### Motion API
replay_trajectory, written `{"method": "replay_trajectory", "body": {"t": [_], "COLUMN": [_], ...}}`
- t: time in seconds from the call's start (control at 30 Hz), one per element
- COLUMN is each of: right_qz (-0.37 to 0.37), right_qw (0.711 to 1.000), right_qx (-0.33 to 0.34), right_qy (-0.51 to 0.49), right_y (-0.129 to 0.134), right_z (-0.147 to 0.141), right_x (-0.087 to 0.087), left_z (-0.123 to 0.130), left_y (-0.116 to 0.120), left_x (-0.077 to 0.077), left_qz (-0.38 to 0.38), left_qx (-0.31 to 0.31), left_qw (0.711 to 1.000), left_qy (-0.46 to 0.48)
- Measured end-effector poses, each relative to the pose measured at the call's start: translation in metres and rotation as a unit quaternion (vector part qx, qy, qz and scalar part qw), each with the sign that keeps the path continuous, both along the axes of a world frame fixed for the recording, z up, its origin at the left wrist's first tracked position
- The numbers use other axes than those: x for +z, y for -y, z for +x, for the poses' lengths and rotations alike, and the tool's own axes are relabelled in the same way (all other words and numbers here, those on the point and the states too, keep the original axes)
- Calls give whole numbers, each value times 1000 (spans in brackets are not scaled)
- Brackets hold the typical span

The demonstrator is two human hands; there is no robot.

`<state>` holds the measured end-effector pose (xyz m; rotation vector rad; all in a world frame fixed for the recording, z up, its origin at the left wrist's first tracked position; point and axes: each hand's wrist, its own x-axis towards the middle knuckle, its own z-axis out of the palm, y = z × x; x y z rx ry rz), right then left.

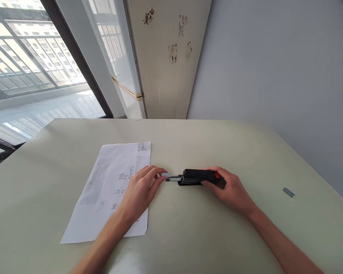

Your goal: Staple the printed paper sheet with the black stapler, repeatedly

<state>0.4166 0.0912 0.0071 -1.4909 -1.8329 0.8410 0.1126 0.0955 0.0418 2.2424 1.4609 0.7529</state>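
Observation:
A black stapler (198, 176) with a red mark near its right end lies sideways just over the table, its narrow metal staple tray (174, 178) sticking out to the left. My right hand (230, 188) is wrapped around the stapler's right end, thumb in front and fingers behind. Between the thumb and fingertips of my left hand (144, 186) is a small pale-grey strip of staples (165, 174), held at the tray's outer end. Whether the strip sits inside the tray I cannot tell. Printed paper (108, 182) lies beneath my left hand and forearm.
Another grey strip of staples (288, 192) lies on the pale table (246, 236) at the right. Beyond the table's far edge stand a stained door panel (165, 76) and a plain wall (268, 68). A window (31, 57) is at the left.

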Motion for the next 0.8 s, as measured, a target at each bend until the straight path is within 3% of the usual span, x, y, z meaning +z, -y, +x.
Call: {"method": "replay_trajectory", "body": {"t": [0.27, 0.8], "right_qz": [-2, -9], "right_qw": [1000, 1000], "right_qx": [-5, -12], "right_qy": [5, 4], "right_y": [0, 1], "right_z": [0, 1], "right_x": [2, 1], "left_z": [7, 12], "left_y": [1, 3], "left_x": [-10, -12], "left_qz": [55, 73], "left_qx": [-43, -40], "left_qw": [996, 995], "left_qy": [-53, -54]}}
